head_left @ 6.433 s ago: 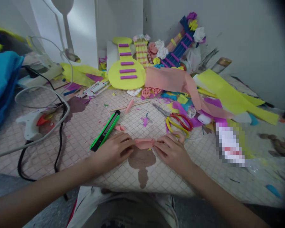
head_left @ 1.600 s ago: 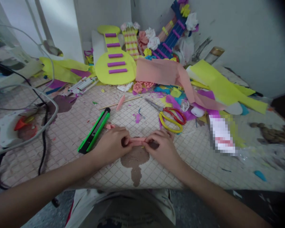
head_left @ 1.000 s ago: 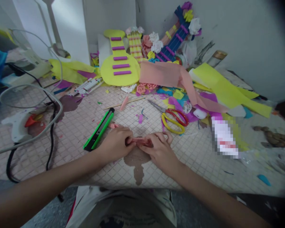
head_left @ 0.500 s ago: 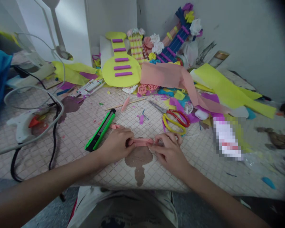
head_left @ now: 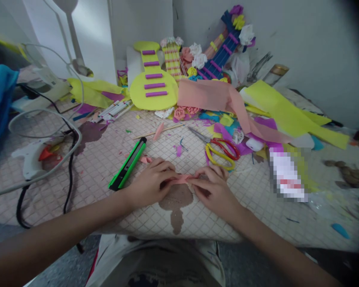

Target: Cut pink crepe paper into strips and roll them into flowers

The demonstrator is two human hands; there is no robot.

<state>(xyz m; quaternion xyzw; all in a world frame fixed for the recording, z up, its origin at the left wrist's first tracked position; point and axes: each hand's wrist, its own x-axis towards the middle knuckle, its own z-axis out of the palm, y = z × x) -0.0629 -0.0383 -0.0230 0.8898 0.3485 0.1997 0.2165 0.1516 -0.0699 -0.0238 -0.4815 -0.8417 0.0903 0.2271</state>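
A small folded strip of pink crepe paper (head_left: 183,179) spans the gap between my two hands, low over the table's near side. My left hand (head_left: 154,181) pinches its left end, and the fingers of my right hand (head_left: 212,184) close on its right end. Just left of my left hand lies a green box cutter (head_left: 128,164). Scissors with red and yellow handles (head_left: 221,151) lie beyond my right hand. Another pink paper scrap (head_left: 145,159) sits between the cutter and my left fingers.
A yellow paper guitar (head_left: 154,85) with purple bars leans at the back, near a blue guitar neck (head_left: 219,59) and paper flowers. Wide pink paper (head_left: 203,95) and yellow paper (head_left: 287,109) spread rightward. A white glue gun (head_left: 32,159) with cables lies left. A thin stick (head_left: 170,128) lies mid-table.
My left hand has slid right along the pink strip, closer to my right hand, so less of the strip shows between them. The view has shifted very slightly.
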